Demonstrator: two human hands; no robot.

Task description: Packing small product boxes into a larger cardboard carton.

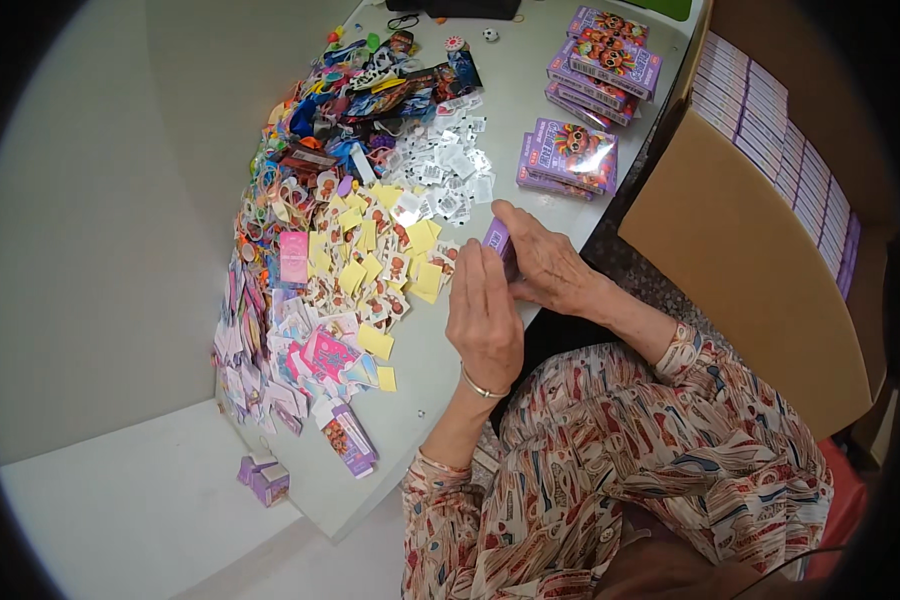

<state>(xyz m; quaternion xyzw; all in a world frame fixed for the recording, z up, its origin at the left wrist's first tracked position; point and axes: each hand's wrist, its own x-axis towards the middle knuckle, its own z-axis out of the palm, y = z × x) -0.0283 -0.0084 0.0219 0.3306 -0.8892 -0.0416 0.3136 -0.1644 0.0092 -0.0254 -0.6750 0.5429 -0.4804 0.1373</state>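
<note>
A small purple box (496, 236) stands on edge between my two hands near the front edge of the table. My left hand (484, 318) presses along its near left side, fingers together and pointing away from me. My right hand (554, 264) closes on it from the right, with the fingertips at its far end. The palms and fingers hide most of the box. Just left of my hands lie loose yellow squares (427, 280) and small printed cards (395, 266). Beyond them is a heap of clear white packets (448, 160).
Purple printed boxes are stacked (570, 155) on the right, with another stack (610, 55) behind. A large cardboard carton (750, 270) holds rows of boxes. Small toys (300, 120) pile along the left edge. A flattened purple box (348, 440) lies near the front corner.
</note>
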